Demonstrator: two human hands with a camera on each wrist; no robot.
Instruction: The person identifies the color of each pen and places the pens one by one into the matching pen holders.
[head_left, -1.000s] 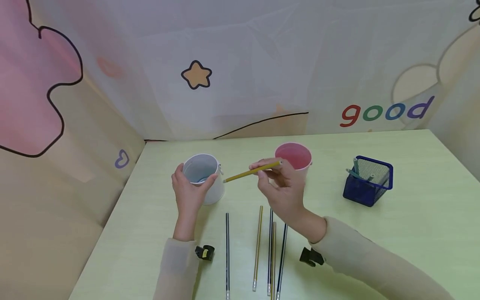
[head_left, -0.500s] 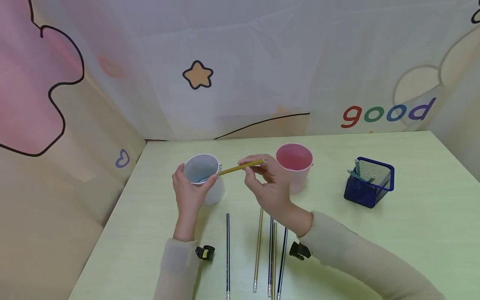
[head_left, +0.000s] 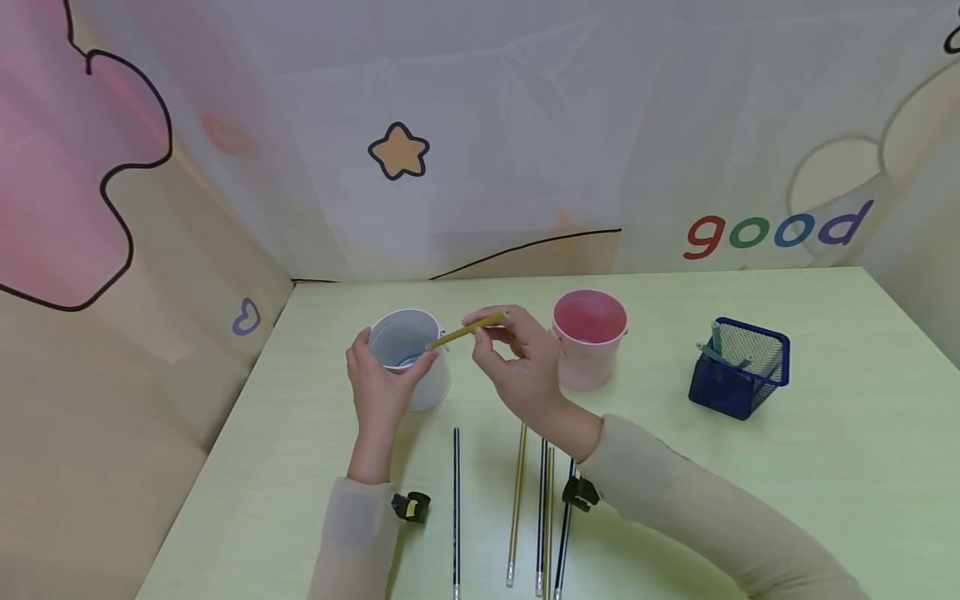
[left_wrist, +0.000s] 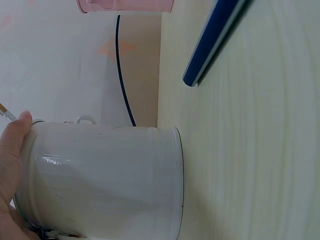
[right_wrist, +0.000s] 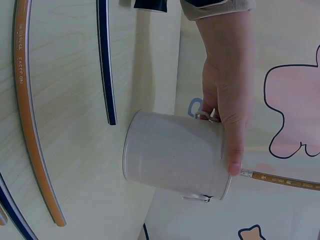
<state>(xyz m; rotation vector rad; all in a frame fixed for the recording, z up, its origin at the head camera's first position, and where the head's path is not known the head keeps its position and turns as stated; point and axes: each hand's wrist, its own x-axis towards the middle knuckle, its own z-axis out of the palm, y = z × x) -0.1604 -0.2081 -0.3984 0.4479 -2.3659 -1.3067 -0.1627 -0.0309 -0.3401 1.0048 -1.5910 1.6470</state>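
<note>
A small white bucket (head_left: pixel 430 385) stands upright at the left, and my left hand (head_left: pixel 381 387) grips it by the rim, thumb toward the near right side. In my right hand (head_left: pixel 525 367) a yellow pencil (head_left: pixel 474 327) is pinched between thumb and fingers, slanting down to the left. Its silver ferrule end (right_wrist: pixel 246 173) reaches the bucket's rim close to the left thumb; whether it touches cannot be told. Something bluish shows inside the white bucket. A pink bucket (head_left: pixel 587 367) stands just right of the right hand.
Several yellow and dark blue striped pencils lie on the light table, among them a dark pencil (head_left: pixel 456 508) and a yellow pencil (head_left: pixel 517 508). To the right stands a blue mesh basket (head_left: pixel 722 393) holding light green sticks. A printed cloth (head_left: pixel 510 167) backs the table.
The right hand has moved left with the yellow pencil, bringing its lower end to the white bucket's rim and uncovering the pink bucket. The left hand has stayed on the white bucket.
</note>
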